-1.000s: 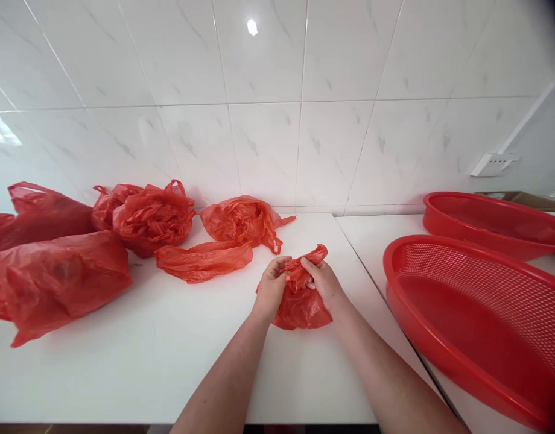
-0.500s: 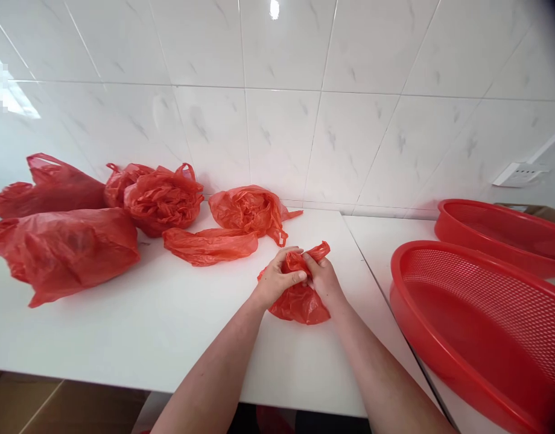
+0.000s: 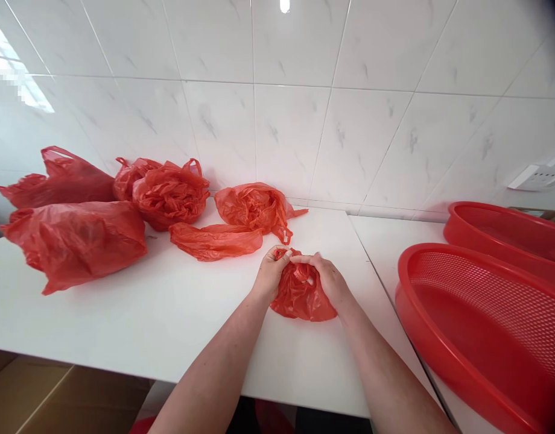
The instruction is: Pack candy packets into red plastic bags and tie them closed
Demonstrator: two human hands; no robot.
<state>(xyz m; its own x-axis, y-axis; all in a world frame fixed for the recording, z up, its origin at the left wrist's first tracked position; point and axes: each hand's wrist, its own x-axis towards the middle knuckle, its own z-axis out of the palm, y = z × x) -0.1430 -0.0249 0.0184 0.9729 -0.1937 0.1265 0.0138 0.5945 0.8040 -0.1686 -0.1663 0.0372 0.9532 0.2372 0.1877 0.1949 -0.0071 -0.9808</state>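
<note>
A red plastic bag [image 3: 302,301] rests on the white table, bunched up between my two hands. My left hand [image 3: 271,270] pinches the gathered top of the bag between thumb and fingers. From the other side my right hand [image 3: 329,277] is closed around the bag, its index finger stretched across the top toward my left thumb. Part of the right fingers is hidden behind the plastic. Just beyond my hands lie a flattened red plastic bag [image 3: 216,242] and a crumpled red plastic bag [image 3: 254,208].
Full red bags [image 3: 85,241] and a bundle of crumpled bags [image 3: 171,196] stand at the left against the tiled wall. On the right are two red mesh baskets, a near basket [image 3: 463,337] and a far basket [image 3: 499,226]. A socket [image 3: 537,178] is on the wall.
My left hand has shifted from the bag's middle to its gathered top. My right index finger now reaches across, and the twisted end that stuck out at the right is folded in.
</note>
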